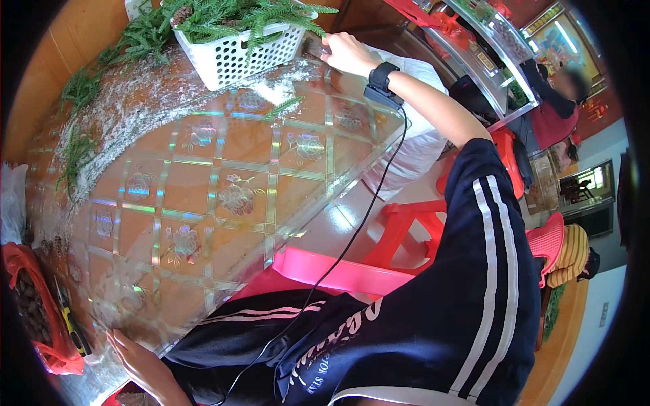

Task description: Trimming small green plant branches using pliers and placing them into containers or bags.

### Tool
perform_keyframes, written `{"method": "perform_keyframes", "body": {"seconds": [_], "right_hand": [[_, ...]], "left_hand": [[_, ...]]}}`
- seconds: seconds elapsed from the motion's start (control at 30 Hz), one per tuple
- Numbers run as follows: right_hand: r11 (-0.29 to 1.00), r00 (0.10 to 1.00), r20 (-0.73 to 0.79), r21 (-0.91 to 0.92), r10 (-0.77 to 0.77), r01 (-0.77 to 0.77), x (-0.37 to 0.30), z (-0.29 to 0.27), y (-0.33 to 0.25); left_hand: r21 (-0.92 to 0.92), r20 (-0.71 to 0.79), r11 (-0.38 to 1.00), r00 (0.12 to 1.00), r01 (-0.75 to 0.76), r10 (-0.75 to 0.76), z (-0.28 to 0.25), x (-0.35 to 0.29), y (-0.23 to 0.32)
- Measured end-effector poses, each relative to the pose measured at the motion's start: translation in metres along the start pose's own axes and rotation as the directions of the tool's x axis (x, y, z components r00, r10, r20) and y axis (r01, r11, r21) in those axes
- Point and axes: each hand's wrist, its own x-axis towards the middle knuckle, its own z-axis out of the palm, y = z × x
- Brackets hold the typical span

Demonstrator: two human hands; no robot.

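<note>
My right hand (pixel 349 54) reaches to the far side of the table, its fingers closed round a brown, bristly-looking object (pixel 313 47) that I cannot make out fully. It is just right of a white perforated basket (pixel 237 61), piled with green artificial pine sprigs (pixel 230 20) and a few pine cones. White powder (pixel 277 86) lies below the basket, with a loose sprig (pixel 283 108) on it. Down at the near left, my left hand (pixel 139 362) rests at the table's edge with its fingers stretched out, holding nothing.
A clear patterned cover lies over the table (pixel 203 223). More powder and sprigs (pixel 80 155) spread along its left side. Pliers with yellow-black handles (pixel 73 330) lie beside a red bag of pine cones (pixel 30 304). Pink and red stools (pixel 338 271) stand right; people are beyond.
</note>
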Motion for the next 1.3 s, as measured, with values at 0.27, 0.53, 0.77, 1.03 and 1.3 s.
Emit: {"method": "perform_keyframes", "body": {"seconds": [0.27, 0.53, 0.77, 1.03, 1.3], "right_hand": [[0.996, 0.998, -0.006, 0.056, -0.066, 0.066, -0.015, 0.001, -0.003], [0.988, 0.993, -0.045, 0.109, -0.105, 0.11, -0.032, 0.0, -0.018], [0.987, 0.996, -0.044, 0.132, -0.082, 0.087, -0.048, -0.011, -0.052], [0.969, 0.996, -0.09, 0.247, 0.003, 0.02, -0.058, -0.012, -0.052], [0.99, 0.98, -0.161, 0.101, 0.118, -0.103, -0.061, -0.017, 0.015]], "left_hand": [[-0.046, -0.087, 0.997, 0.994, -0.063, 0.058, 0.009, -0.003, -0.008], [-0.074, -0.059, 0.996, 0.998, -0.042, 0.037, 0.0, -0.003, -0.001], [-0.026, -0.033, 0.998, 0.998, -0.062, 0.061, -0.004, -0.002, 0.0], [-0.034, -0.023, 0.997, 0.998, -0.066, 0.066, -0.01, -0.003, 0.002], [-0.013, -0.05, 0.994, 0.993, -0.106, 0.105, -0.004, -0.004, -0.004]]}}
